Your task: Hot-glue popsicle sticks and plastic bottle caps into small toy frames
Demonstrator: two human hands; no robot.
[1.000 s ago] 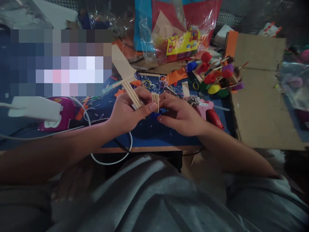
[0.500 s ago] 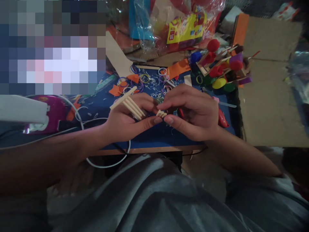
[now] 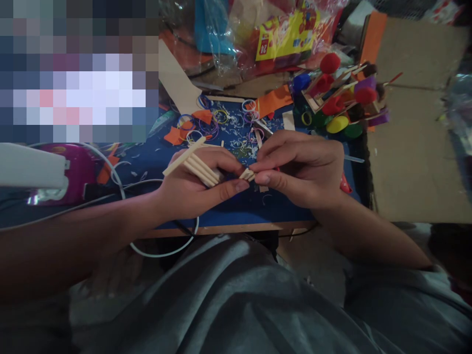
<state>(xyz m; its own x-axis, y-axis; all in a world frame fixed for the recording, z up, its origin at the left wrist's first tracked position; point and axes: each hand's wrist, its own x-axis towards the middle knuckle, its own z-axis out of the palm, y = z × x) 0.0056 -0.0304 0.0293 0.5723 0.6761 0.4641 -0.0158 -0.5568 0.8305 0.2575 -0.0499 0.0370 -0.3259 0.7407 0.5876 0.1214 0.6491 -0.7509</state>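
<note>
My left hand (image 3: 206, 179) is closed around several pale wooden sticks (image 3: 201, 167), held side by side with one lying crosswise over their outer ends. Their other ends (image 3: 247, 174) poke out between its thumb and forefinger. My right hand (image 3: 300, 167) is closed in a pinch, thumb and fingertips at those short ends. Whether it grips a stick or only touches them I cannot tell for sure. Beneath the hands, rubber bands (image 3: 250, 113), orange paper scraps (image 3: 179, 135) and pale shavings lie on the blue tabletop (image 3: 236, 214).
A wooden-stick model with coloured pompoms (image 3: 339, 96) stands at the back right, beside a cardboard sheet (image 3: 416, 147). Clear plastic packaging (image 3: 228, 34) lies at the back. On the left are a magenta device (image 3: 59, 172) and a white cable (image 3: 120, 182) looping over the table edge.
My right hand has drawn slightly right and its fingertips now meet the stick ends more closely. The sticks in my left hand have tilted a little. The view has shifted slightly.
</note>
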